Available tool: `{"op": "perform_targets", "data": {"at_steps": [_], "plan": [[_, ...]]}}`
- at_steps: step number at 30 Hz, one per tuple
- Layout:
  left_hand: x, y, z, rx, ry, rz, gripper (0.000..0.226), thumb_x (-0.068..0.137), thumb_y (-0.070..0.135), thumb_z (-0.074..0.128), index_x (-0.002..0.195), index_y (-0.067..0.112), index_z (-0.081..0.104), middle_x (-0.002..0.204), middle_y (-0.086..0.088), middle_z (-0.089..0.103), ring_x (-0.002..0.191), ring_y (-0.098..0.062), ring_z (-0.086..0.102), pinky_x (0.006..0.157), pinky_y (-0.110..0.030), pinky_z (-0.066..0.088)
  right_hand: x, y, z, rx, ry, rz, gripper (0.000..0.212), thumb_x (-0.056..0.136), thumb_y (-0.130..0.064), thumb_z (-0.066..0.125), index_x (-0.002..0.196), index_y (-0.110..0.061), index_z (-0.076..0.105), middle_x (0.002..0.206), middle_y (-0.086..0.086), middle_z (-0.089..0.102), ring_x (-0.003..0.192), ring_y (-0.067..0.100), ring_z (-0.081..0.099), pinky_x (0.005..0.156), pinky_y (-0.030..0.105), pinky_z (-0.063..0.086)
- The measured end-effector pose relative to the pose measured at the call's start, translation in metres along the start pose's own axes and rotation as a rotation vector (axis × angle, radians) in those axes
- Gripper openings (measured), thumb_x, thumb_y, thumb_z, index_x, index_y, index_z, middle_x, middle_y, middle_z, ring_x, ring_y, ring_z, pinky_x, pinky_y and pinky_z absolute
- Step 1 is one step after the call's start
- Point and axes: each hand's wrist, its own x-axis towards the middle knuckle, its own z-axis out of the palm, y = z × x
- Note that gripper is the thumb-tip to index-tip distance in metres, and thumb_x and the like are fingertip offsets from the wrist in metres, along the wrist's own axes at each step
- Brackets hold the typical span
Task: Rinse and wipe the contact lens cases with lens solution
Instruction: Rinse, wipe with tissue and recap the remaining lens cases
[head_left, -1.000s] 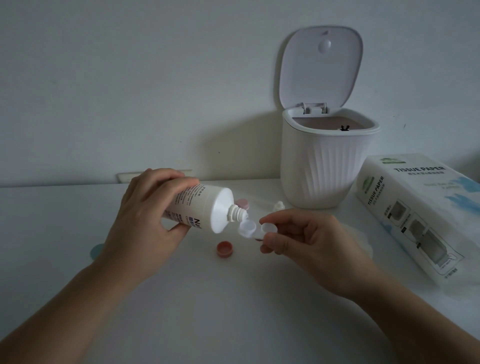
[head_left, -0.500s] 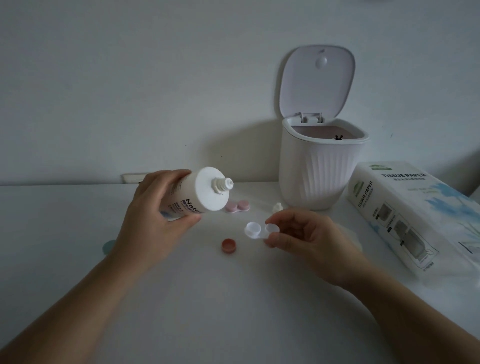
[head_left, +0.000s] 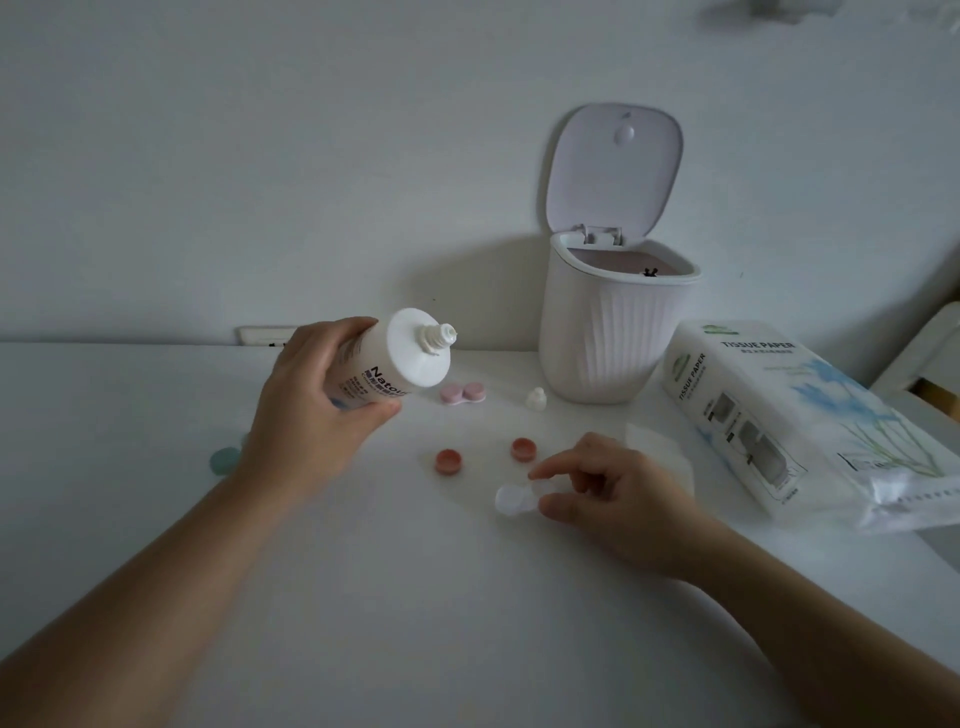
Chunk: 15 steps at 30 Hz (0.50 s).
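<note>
Your left hand (head_left: 306, 410) grips the solution bottle (head_left: 387, 358), your right hand (head_left: 608, 493) pinches the white case (head_left: 511, 500); wiping and the pink case (head_left: 462, 393) look left to do

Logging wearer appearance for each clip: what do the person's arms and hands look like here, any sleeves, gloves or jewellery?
Both forearms are bare as far as the frame shows, with no sleeve in view. The left hand and right hand are ungloved. No ring, watch or bracelet shows on either, and the nails look short and unpainted in this dim light.
</note>
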Motion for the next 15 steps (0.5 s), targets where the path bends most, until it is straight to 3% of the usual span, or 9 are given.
{"op": "perform_targets", "data": {"at_steps": [3,7,9,15], "plan": [[0.0003,-0.0018,0.001,-0.003,0.006,0.01,0.068,0.067,0.009,0.089,0.124,0.031,0.059,0.12,0.014,0.059,0.115,-0.013,0.058,0.091,-0.017,0.043,-0.0015,0.0,0.001,-0.023,-0.008,0.006,0.026,0.078,-0.047,0.077,0.089,-0.066,0.064,0.082,-0.018,0.054,0.078,0.004,0.05,0.076,0.022,0.04],[-0.0001,-0.0026,0.0018,0.003,-0.007,0.014,0.068,0.067,0.009,0.09,0.125,0.027,0.06,0.12,0.011,0.06,0.114,-0.013,0.058,0.093,-0.024,0.046,-0.0011,-0.003,0.0027,-0.064,-0.022,-0.005,0.019,0.082,-0.044,0.077,0.09,-0.058,0.066,0.083,-0.009,0.054,0.083,0.007,0.051,0.083,0.026,0.04],[0.0003,-0.0033,0.0022,0.008,-0.006,0.015,0.068,0.067,0.009,0.09,0.125,0.027,0.06,0.119,0.011,0.059,0.113,-0.012,0.058,0.092,-0.018,0.043,-0.0004,-0.0042,0.0032,-0.094,-0.038,0.0,0.018,0.084,-0.044,0.075,0.098,-0.053,0.069,0.085,-0.008,0.055,0.087,0.009,0.051,0.087,0.028,0.041],[0.0003,-0.0049,0.0021,0.009,-0.012,0.018,0.068,0.067,0.009,0.09,0.125,0.028,0.06,0.119,0.013,0.059,0.113,-0.011,0.057,0.09,-0.018,0.043,0.0006,-0.0065,0.004,-0.148,-0.032,0.008,0.035,0.085,-0.044,0.074,0.119,-0.049,0.066,0.086,-0.011,0.055,0.083,0.003,0.047,0.087,0.026,0.04]]}}
